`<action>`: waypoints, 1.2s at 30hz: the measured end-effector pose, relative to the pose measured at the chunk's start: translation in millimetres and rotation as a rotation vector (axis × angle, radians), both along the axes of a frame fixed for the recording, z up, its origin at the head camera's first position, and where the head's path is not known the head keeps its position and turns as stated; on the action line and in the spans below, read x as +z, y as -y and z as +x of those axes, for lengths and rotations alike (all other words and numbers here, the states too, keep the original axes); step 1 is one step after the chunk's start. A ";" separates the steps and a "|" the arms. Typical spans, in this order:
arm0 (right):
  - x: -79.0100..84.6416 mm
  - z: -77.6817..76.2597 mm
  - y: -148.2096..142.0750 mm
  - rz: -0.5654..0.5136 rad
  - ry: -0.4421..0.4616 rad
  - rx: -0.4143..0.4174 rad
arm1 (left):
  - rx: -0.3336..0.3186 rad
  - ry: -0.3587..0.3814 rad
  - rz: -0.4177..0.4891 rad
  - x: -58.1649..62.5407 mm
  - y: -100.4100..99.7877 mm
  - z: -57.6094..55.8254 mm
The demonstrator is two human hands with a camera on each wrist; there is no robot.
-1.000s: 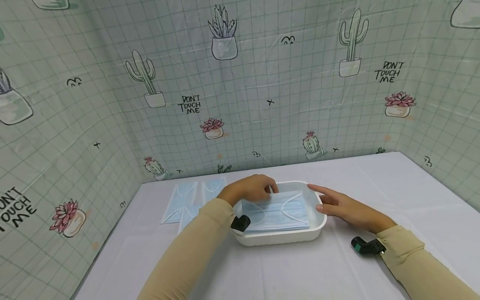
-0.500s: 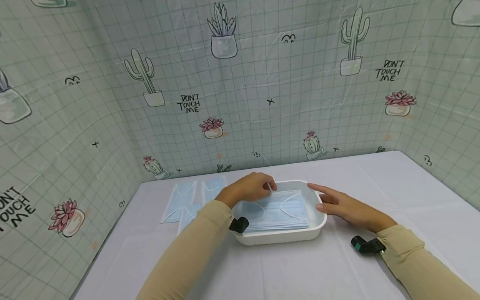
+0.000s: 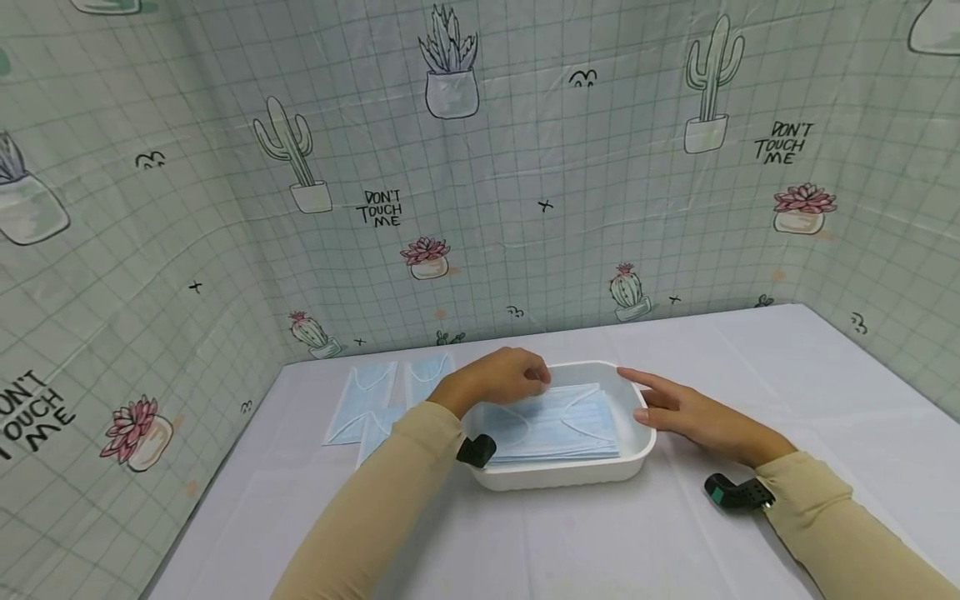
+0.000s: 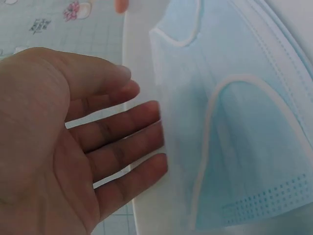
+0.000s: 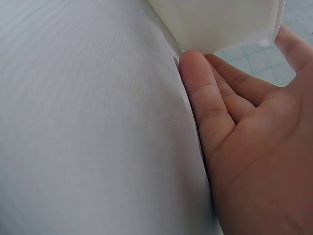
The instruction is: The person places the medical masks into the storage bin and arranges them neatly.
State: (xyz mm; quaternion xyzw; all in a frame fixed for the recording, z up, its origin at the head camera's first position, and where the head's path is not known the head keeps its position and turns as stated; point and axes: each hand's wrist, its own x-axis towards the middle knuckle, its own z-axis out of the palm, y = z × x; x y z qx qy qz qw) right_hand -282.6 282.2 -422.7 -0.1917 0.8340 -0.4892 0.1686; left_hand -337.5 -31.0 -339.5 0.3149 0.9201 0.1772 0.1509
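A stack of light blue disposable face masks (image 3: 562, 425) with white ear loops lies in a white plastic tray (image 3: 562, 477). Over the tray's far left part is my left hand (image 3: 506, 375). Seen from the left wrist, that hand (image 4: 93, 122) has its fingers loosely extended, fingertips right at the edge of the top mask (image 4: 234, 122); the thumb tip lies close to the index finger. My right hand (image 3: 690, 417) rests against the tray's right end, index finger and thumb at the rim. In the right wrist view its other fingers (image 5: 200, 93) lie low by the tray wall (image 5: 220, 24).
To the left of the tray, several more masks (image 3: 363, 400) lie spread on the white tablecloth (image 3: 562, 550), partly hidden by the left arm. Behind the table hangs a checked backdrop (image 3: 525, 208) with cactus drawings. Each wrist wears a black camera (image 3: 738, 493).
My left hand stays over the far left part of the tray, its fingers shifting slightly at the masks' edge. The right hand keeps its place at the rim; the view shifts slightly.
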 end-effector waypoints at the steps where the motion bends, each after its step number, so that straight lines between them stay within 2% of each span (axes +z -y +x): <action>1: 0.1 0.1 0.0 -0.002 0.001 0.000 | 0.002 -0.002 0.019 1.1 0.3 0.3; 6: 0.4 0.3 0.2 -0.008 -0.005 0.004 | 0.012 -0.002 0.113 6.3 5.0 1.9; 14: -1.2 0.0 0.5 -0.025 -0.009 0.014 | 0.039 0.018 0.163 13.1 19.8 8.6; 21: -1.3 -1.2 -0.2 -0.022 -0.020 0.019 | 0.090 0.015 0.186 17.3 40.5 22.1; 26: 0.4 -1.0 -0.9 -0.015 -0.025 0.015 | 0.132 0.013 0.231 16.0 54.9 35.3; 31: 0.0 -0.7 -0.5 -0.027 -0.015 0.019 | 0.201 -0.019 0.279 14.4 72.4 48.8; 36: -0.7 -0.6 0.0 -0.021 -0.019 0.019 | 0.328 -0.045 0.370 10.1 98.5 58.2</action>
